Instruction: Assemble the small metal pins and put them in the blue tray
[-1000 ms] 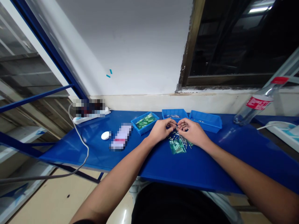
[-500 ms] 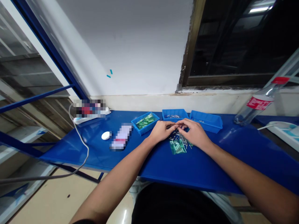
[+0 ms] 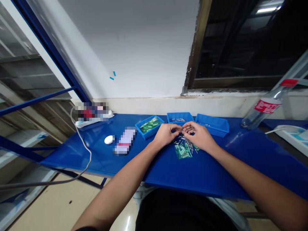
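Note:
My left hand [image 3: 167, 133] and my right hand [image 3: 197, 135] meet at the fingertips over a pile of small metal pins [image 3: 190, 144]. Both are pinched closed, and whatever lies between the fingertips is too small to make out. Just below the pile is a green plastic packet [image 3: 183, 151] with metal pieces in it. Beyond my left hand, a blue tray [image 3: 145, 135] holds green packets [image 3: 150, 124]. Behind my hands, a second blue tray [image 3: 171, 115] contains metal pins, and a third blue tray [image 3: 218, 129] has a few small pieces.
On the blue table [image 3: 192, 173], a white round object [image 3: 108, 140] and a blurred-out phone-like item [image 3: 125, 141] lie left. A power strip [image 3: 96, 120] with a cable is at the back left. A plastic bottle [image 3: 267, 104] stands right, near another white strip [image 3: 292, 136].
The fingers of my right hand have shifted and curled slightly at the fingertips. My left hand has barely moved. The trays and packets are where they were.

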Tool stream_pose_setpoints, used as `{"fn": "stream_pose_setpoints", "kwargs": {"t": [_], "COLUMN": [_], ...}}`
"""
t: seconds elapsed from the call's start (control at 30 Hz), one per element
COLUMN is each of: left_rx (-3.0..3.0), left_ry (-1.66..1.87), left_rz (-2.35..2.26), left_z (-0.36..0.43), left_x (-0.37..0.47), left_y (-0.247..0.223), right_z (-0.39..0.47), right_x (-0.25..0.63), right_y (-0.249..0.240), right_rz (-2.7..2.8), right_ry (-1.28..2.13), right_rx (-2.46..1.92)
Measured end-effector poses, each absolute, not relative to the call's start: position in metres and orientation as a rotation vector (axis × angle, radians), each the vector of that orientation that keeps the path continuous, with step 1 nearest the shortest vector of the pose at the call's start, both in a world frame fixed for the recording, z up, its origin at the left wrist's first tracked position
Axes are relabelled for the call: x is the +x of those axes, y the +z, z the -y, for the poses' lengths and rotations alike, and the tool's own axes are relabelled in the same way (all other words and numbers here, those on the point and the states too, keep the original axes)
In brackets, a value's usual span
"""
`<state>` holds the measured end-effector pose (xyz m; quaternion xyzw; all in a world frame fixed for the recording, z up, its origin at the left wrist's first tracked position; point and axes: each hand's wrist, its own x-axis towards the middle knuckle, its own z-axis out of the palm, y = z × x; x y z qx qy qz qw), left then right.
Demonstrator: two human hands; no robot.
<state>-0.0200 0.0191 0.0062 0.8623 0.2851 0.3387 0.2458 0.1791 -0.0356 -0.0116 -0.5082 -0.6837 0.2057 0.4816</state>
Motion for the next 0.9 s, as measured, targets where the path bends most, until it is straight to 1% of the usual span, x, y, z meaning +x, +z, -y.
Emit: {"fn": "stream_pose_setpoints", "kwargs": {"t": [0.07,0.13,0.27,0.43,0.67,0.8,0.9], "left_rx": [2.287,2.264,2.403,2.570,2.660,2.703,2.768], "left_ry": [0.926,0.926,0.889,0.756,0.555,0.545,0.571], "left_rz": [-0.780,-0.766,-0.776,-0.723,-0.663,-0.655,-0.534], "left_z": [-0.017,-0.015,-0.014,-0.013,-0.008,0.002,0.011], "left_x": [-0.019,-0.019,-0.020,-0.020,-0.021,-0.022,-0.020], "left_y": [0.008,0.011,0.013,0.008,0.008,0.017,0.022], "right_z": [0.037,0.039,0.038,0.025,0.020,0.022,0.022], "right_x": [0.179,0.180,0.193,0.224,0.236,0.233,0.233], "right_y": [-0.009,-0.003,0.007,0.001,-0.003,-0.002,-0.003], "right_rz": [1.707,1.780,1.899,1.827,1.858,1.856,1.837], "right_ry": [0.467,0.361,0.010,-0.373,-0.408,-0.429,-0.406], "right_rx": [-1.239,-1.241,-1.261,-1.551,-1.849,-1.869,-1.836]}}
